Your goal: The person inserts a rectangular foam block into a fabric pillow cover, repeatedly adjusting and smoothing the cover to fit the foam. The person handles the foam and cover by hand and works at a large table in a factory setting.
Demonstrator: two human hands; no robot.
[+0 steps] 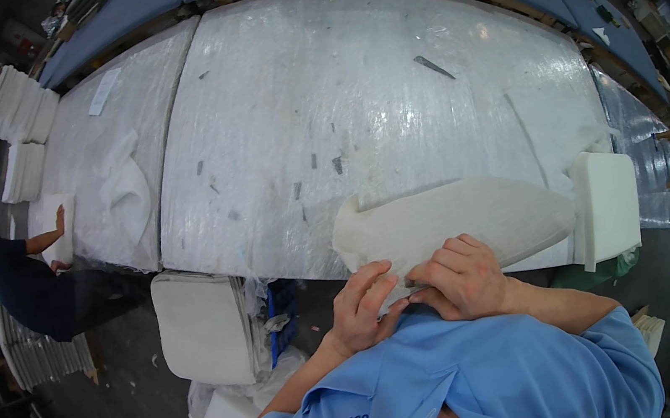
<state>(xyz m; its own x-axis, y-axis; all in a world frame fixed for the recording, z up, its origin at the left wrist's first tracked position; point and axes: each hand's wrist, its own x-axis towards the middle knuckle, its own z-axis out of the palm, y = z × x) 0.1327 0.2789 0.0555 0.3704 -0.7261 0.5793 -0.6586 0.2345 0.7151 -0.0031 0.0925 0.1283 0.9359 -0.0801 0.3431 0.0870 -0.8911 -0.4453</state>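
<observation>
Before you spreads the plastic-covered white table (pixel 355 105). On its near edge lies the long cream cushion cover (pixel 472 220), with a white foam block (pixel 609 202) touching its right end. Below the table's edge stands a stack of white foam pads (pixel 198 324). Your right hand (pixel 463 281) and left hand (pixel 361 311) both pinch the cover's near edge, fingers closed on the fabric.

Both hands (pixel 414 292) grip a white cushion cover (pixel 456 227) at the table (pixel 353 88) edge.

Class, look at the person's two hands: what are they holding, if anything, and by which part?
Both the left hand and right hand grip a long off-white padded cushion by its near lower edge.
</observation>
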